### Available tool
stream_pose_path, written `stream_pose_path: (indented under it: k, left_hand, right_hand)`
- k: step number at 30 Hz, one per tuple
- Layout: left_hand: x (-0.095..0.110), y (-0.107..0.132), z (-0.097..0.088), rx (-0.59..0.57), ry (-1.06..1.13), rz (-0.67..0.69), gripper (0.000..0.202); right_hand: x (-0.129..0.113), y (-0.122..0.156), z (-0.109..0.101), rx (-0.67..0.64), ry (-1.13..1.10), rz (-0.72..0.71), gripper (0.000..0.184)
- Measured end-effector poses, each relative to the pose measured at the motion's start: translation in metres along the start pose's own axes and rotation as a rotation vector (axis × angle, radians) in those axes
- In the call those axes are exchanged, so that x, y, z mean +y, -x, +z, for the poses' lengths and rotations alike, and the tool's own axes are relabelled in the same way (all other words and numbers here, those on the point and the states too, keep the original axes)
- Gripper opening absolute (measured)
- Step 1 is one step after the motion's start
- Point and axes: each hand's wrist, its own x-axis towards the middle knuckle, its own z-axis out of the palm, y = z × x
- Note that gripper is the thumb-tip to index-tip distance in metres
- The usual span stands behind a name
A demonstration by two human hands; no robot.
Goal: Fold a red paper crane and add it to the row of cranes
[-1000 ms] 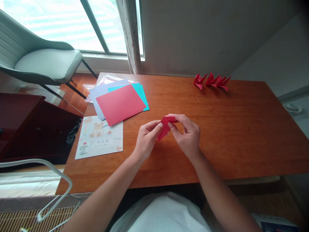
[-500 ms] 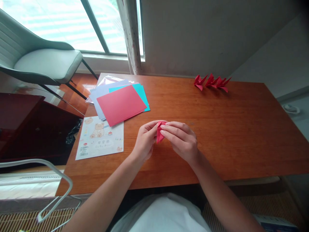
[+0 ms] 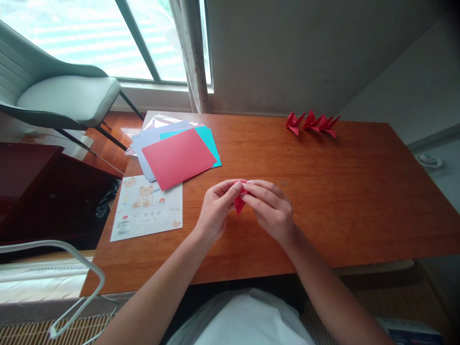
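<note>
Between my hands, over the front middle of the table, is a small folded piece of red paper (image 3: 239, 205) with its pointed end toward me. My left hand (image 3: 218, 207) pinches its left side, the thumb lying on top. From the right, my right hand (image 3: 272, 207) grips the upper part between thumb and fingers. Fingers cover much of the paper, so its full shape is hidden. Several red origami cranes (image 3: 312, 123) stand in a row at the table's back edge, right of centre.
On the wooden table (image 3: 341, 201), red paper sheets (image 3: 179, 158) overlap blue sheets (image 3: 214, 148) and lilac sheets (image 3: 138, 143) at the left. A bear-printed sheet (image 3: 151, 215) lies nearer me. Beyond the left side are a chair (image 3: 68, 98) and a white metal frame (image 3: 97, 275).
My left thumb has moved up and right onto the red paper, covering more of its upper part. Both hands keep their hold, and the view has shifted slightly.
</note>
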Motion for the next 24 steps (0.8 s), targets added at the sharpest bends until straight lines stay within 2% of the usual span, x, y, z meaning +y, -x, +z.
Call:
stream_pose_path:
  k: [3,6,8,19,24]
  left_hand:
    - [0.0013,0.0012,0.0025,0.014,-0.027,0.016,0.026]
    - [0.0005,0.0015,0.0031,-0.002,-0.048,0.035,0.026]
    - [-0.0007,0.0013,0.0025,-0.007,-0.061,0.042,0.026]
    - [-0.002,0.0008,0.0022,-0.01,-0.101,0.05,0.028]
    - [-0.0016,0.0002,0.0029,0.011,-0.119,0.011,0.03]
  right_hand:
    - [-0.0037,-0.0053,0.0027,0.107,-0.063,0.206,0.043]
    - [-0.0051,-0.0079,0.0054,0.119,-0.241,0.486,0.028]
    - [-0.0047,-0.0082,0.0068,0.12,-0.371,0.593,0.019]
    - [0.0009,-0.0057,0.0097,0.153,-0.64,0.769,0.012]
    - [0.0029,-0.0051,0.0096,0.14,-0.672,0.821,0.01]
